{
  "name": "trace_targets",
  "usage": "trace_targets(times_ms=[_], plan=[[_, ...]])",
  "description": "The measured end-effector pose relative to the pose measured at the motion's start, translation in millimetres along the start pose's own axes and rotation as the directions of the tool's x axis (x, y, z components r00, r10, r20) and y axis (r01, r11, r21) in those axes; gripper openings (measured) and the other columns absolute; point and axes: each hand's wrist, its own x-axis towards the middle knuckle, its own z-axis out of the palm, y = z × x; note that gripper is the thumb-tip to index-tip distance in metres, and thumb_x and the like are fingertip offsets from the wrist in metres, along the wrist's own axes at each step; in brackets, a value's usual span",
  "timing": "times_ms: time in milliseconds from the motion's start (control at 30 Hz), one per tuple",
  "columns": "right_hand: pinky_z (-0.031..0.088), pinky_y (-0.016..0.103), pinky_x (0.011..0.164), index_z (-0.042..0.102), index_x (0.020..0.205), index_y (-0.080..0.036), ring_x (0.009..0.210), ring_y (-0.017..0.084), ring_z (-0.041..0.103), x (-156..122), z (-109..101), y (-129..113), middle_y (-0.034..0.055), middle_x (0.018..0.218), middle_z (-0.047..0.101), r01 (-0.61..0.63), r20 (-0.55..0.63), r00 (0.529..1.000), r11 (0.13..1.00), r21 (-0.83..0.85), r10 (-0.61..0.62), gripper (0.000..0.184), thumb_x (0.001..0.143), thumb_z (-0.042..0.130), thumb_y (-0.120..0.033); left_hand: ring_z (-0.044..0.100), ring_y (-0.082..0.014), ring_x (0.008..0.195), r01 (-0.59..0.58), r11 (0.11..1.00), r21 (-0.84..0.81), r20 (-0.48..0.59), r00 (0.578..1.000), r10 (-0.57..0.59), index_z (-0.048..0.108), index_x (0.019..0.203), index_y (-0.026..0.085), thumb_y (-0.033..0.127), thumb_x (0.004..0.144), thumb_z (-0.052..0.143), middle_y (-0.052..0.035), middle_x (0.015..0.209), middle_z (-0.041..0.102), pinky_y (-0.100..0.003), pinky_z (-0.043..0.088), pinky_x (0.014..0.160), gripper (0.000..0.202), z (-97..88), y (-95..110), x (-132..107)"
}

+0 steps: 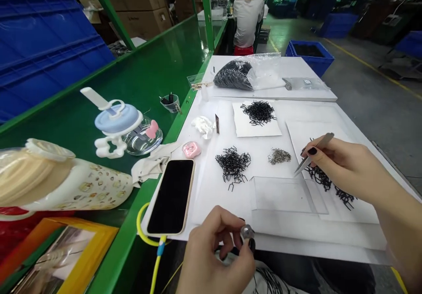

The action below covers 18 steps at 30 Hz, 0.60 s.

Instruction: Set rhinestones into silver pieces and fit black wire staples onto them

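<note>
My left hand (217, 254) sits at the near edge of the white work sheet (211, 206), with finger and thumb pinching a small round metal piece (247, 231). My right hand (346, 166) holds a pair of steel tweezers (316, 153), tips pointing down-left over a sheet of paper. Beneath that hand lies a loose heap of black wire clips (325, 182). Further clips form piles on a paper square (259, 112) and on the white sheet (233, 164). A small heap of silvery bits (279, 156) lies between them. A clear plastic sheet (283, 195) lies near my hands.
A black phone (171, 196) on a yellow cable lies left of my left hand. A bag of black clips (234, 75) lies beyond the sheet. A green bench (132, 65) holds a bottle (66, 182) and a lidded cup (118, 120). A co-worker (248, 19) sits far ahead.
</note>
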Motion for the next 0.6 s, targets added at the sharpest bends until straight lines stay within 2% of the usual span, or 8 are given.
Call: trace_targets(times_ms=[133,233,333,400,467,533,567,600], plan=[[0.041,0.036,0.042,0.066,0.076,-0.025,0.046,0.021,0.058,-3,8,-9,0.0021,0.057,0.066,0.011,-0.026,1.0,0.997,-0.078,-0.013,0.037,0.097,0.049,-0.051,0.053,-0.0106,0.054,0.128,0.98,-0.153,0.025,0.992,-0.125,0.061,0.076,0.02,0.016,0.066,0.066,0.0022,0.063,0.063,-0.02,0.037,0.051,0.012,1.6,1,-1],[0.044,0.035,0.042,0.066,0.071,-0.024,0.047,0.022,0.063,-10,15,-7,0.0023,0.056,0.067,-0.002,-0.024,1.0,0.996,-0.085,0.0,0.04,0.098,0.047,-0.047,0.057,-0.0115,0.059,0.166,0.956,-0.24,0.042,0.986,-0.161,0.06,0.077,0.019,0.015,0.066,0.066,0.0006,0.068,0.066,-0.02,0.041,0.054,0.014,-0.5,1,-2],[0.047,0.035,0.044,0.07,0.074,-0.024,0.051,0.023,0.065,-17,16,-1,0.0028,0.062,0.07,-0.01,-0.033,0.999,0.995,-0.103,0.006,0.039,0.098,0.048,-0.046,0.057,-0.0103,0.061,0.171,0.948,-0.27,0.041,0.985,-0.166,0.065,0.088,0.019,0.012,0.064,0.066,0.0016,0.072,0.065,-0.019,0.044,0.057,0.024,-5.6,-2,-3],[0.048,0.037,0.049,0.074,0.086,-0.027,0.056,0.024,0.065,-20,11,-1,0.0036,0.073,0.072,0.002,-0.061,0.998,0.99,-0.14,-0.011,0.031,0.095,0.053,-0.048,0.056,-0.0104,0.062,0.167,0.95,-0.265,0.04,0.986,-0.162,0.069,0.092,0.019,0.011,0.064,0.066,0.0008,0.073,0.066,-0.019,0.045,0.059,0.03,-9.3,-6,-3],[0.047,0.042,0.058,0.072,0.109,-0.029,0.067,0.027,0.063,-22,4,-11,0.0077,0.091,0.071,-0.001,-0.182,0.983,0.981,-0.196,-0.035,0.031,0.091,0.058,-0.051,0.055,-0.0111,0.063,0.172,0.95,-0.261,0.042,0.985,-0.166,0.072,0.09,0.018,0.011,0.065,0.065,-0.0009,0.073,0.067,-0.02,0.045,0.061,0.028,-12.0,-9,-4],[0.045,0.048,0.072,0.061,0.129,-0.027,0.082,0.033,0.059,-23,3,-31,0.0143,0.11,0.064,0.001,-0.361,0.927,0.964,-0.265,-0.1,0.044,0.09,0.06,-0.048,0.055,-0.0116,0.064,0.169,0.945,-0.279,0.03,0.985,-0.168,0.074,0.087,0.018,0.01,0.065,0.067,-0.0016,0.072,0.067,-0.02,0.045,0.061,0.025,-13.0,-12,-5],[0.044,0.049,0.081,0.059,0.13,-0.025,0.093,0.036,0.058,-23,7,-43,0.0161,0.116,0.061,0.02,-0.439,0.885,0.954,-0.299,-0.156,0.042,0.092,0.06,-0.042,0.055,-0.0115,0.064,0.159,0.943,-0.293,0.023,0.987,-0.159,0.075,0.086,0.017,0.01,0.065,0.067,-0.0013,0.07,0.065,-0.02,0.045,0.06,0.024,-12.7,-13,-6],[0.044,0.049,0.087,0.058,0.128,-0.021,0.1,0.036,0.057,-21,13,-56,0.0178,0.119,0.06,0.128,-0.404,0.871,0.922,-0.366,-0.281,0.036,0.093,0.059,-0.032,0.054,-0.0111,0.063,0.141,0.941,-0.307,0.017,0.99,-0.143,0.076,0.087,0.017,0.01,0.065,0.068,-0.0009,0.069,0.064,-0.019,0.045,0.06,0.024,-11.8,-15,-7]])
